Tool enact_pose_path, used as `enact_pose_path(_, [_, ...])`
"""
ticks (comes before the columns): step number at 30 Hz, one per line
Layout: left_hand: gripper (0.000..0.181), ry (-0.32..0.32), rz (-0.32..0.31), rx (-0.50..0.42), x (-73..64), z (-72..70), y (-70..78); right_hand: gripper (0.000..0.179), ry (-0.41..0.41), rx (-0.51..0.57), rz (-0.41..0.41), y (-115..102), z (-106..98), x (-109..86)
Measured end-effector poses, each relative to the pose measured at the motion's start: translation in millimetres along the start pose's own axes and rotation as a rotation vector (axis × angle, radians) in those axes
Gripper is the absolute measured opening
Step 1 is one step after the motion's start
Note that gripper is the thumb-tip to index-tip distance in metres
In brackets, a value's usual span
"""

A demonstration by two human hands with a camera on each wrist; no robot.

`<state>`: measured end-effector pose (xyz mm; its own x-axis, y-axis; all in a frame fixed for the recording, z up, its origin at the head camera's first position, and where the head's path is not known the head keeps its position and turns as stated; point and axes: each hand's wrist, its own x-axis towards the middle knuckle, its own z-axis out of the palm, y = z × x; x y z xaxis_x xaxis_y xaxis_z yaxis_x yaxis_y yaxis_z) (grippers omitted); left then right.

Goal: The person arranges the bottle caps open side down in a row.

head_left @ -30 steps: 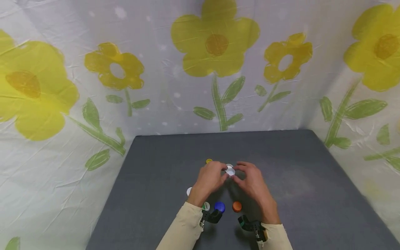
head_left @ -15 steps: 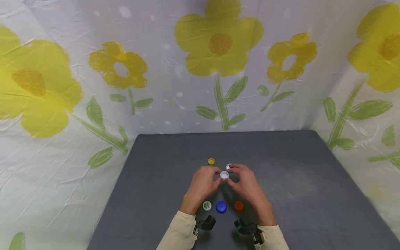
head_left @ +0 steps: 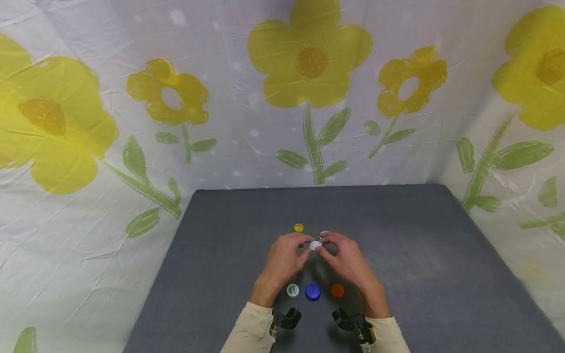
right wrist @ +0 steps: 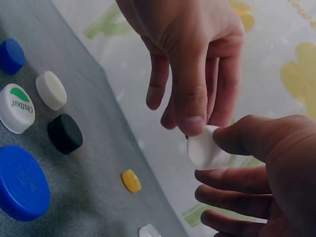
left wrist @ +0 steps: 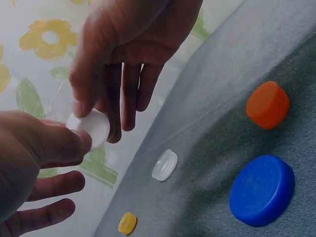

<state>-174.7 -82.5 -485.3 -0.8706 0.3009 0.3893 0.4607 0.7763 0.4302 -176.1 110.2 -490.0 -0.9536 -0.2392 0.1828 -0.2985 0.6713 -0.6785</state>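
Observation:
A white bottle cap (head_left: pixel 315 245) is held up between both hands in front of the person. My left hand (head_left: pixel 284 257) pinches it by one side, thumb across its flat face in the left wrist view. From the other side, my right hand (head_left: pixel 347 257) grips its edge between thumb and fingers. The cap (right wrist: pixel 203 149) stands tilted in the right wrist view, its ribbed side partly showing. Behind the right fingers, another white cap (left wrist: pixel 165 165) lies on the table, and a yellow cap (head_left: pixel 298 228) lies beyond the left fingers.
Nearer the person, a white cap with a green mark (head_left: pixel 293 290), a large blue cap (head_left: pixel 313 292) and an orange cap (head_left: pixel 337 290) lie in a row on the dark grey table (head_left: pixel 410 235). The right wrist view adds a black cap (right wrist: pixel 65 134), a plain white cap (right wrist: pixel 51 91) and a smaller blue cap (right wrist: pixel 11 57).
Both hands have moved slightly left and toward the person with the white cap. The cap has turned from showing its hollow inside to a tilted pose. The caps on the table stay put.

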Motion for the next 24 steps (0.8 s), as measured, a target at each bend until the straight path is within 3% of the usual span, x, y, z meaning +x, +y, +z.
enact_pose_path(4, [0.021, 0.015, 0.01, 0.005, -0.8, 0.6, -1.1, 0.029, 0.001, 0.018, 0.0, -1.3, 0.1, -0.6])
enact_pose_path(7, [0.021, 0.009, -0.018, -0.022, -1.8, -1.0, -1.9, 0.028, 0.032, 0.019, -0.011, -0.7, 0.8, -0.6])
enact_pose_path(11, [0.02, 0.014, -0.084, -0.12, -0.9, -5.1, -3.4, 0.023, 0.107, 0.014, -0.057, -0.2, 0.6, 0.5])
enact_pose_path(16, [0.015, 0.012, -0.159, -0.267, 0.9, -9.0, -4.7, 0.033, 0.175, 0.0, -0.147, -2.5, -1.6, 1.7])
enact_pose_path(24, [0.016, -0.048, -0.247, -0.374, 0.2, -12.1, -6.7, 0.039, 0.184, 0.018, -0.196, -6.3, 0.3, 1.5])
